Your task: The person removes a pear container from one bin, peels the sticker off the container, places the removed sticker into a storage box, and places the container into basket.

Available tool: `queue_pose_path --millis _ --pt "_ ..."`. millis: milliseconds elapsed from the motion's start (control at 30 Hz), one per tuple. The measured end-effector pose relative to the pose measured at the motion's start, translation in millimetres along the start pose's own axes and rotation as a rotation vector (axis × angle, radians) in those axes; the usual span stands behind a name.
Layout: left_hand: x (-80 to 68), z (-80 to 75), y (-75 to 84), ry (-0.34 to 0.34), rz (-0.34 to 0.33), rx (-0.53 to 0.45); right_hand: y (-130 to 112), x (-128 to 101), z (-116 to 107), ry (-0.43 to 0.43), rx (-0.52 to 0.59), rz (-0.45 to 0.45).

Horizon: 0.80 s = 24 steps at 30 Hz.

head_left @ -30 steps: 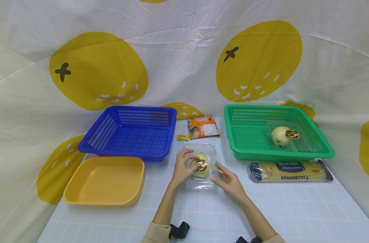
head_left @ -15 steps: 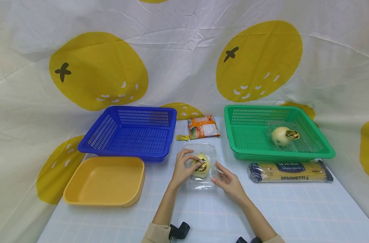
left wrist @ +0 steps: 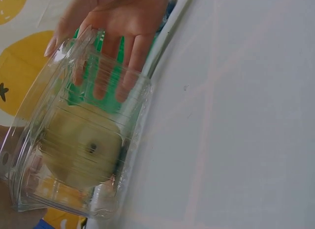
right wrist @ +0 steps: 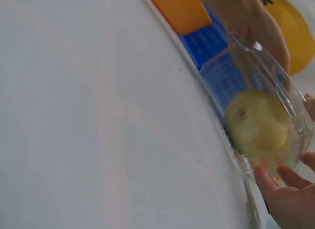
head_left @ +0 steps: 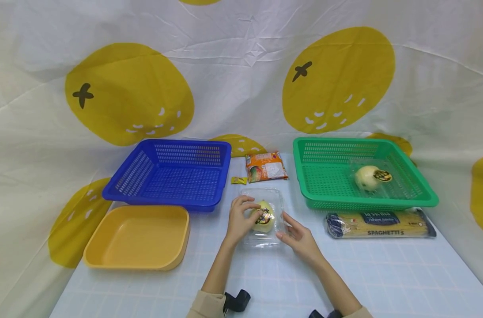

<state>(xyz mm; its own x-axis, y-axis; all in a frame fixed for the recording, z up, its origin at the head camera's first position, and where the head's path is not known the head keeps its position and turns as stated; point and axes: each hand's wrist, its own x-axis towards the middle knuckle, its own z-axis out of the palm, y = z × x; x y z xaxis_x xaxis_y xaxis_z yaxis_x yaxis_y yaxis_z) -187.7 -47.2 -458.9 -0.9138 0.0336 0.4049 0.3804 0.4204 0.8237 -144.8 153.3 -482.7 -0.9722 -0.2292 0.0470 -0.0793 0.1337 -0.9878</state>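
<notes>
A clear plastic clamshell box (head_left: 265,238) rests on the table in front of me, with its lid down. Inside lies a pale yellow, round piece of produce (left wrist: 81,145), its exact kind unclear; it has a small dark spot, and a dark-and-gold label sits over it in the head view. My left hand (head_left: 240,219) holds the box from the left, fingers curled over its top and thumb near the label. On the right side, my right hand (head_left: 301,240) grips the box edge between thumb and fingers. The left hand's fingertips are partly hidden in the wrist views.
A blue basket (head_left: 221,194) stands back left, behind a yellow tub (head_left: 136,238). At back right, a green basket (head_left: 368,205) contains another boxed round item (head_left: 366,178). Spaghetti (head_left: 380,224) lies before it. An orange packet (head_left: 266,167) and small yellow sachet (head_left: 239,180) lie behind the box.
Almost nothing differs. The left hand has shifted very slightly over the label, while the box and right hand stay in place.
</notes>
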Motion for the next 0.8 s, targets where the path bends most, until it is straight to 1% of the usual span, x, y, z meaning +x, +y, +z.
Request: queue_pose_path --millis 200,400,500,633,733,800 --pt "0.6 1.5 0.5 0.021 -0.013 -0.028 0.4 -0.9 0.5 0.006 0.003 -0.002" --pt "0.6 2.9 -0.3 0.031 0.001 0.005 2.2 -0.2 0.7 0.008 -0.011 -0.009" --pt "0.9 3.6 0.0 0.025 0.001 0.03 2.3 0.0 0.8 0.009 -0.015 -0.009" --pt "2.0 3.8 2.7 0.006 -0.022 0.051 2.4 0.3 0.7 0.011 -0.009 -0.014" --pt "2.2 3.4 4.2 -0.01 -0.031 0.05 2.4 0.3 0.6 0.01 -0.006 -0.014" --pt "1.7 2.9 4.4 -0.013 -0.021 0.043 2.9 0.3 0.7 0.008 -0.003 -0.016"
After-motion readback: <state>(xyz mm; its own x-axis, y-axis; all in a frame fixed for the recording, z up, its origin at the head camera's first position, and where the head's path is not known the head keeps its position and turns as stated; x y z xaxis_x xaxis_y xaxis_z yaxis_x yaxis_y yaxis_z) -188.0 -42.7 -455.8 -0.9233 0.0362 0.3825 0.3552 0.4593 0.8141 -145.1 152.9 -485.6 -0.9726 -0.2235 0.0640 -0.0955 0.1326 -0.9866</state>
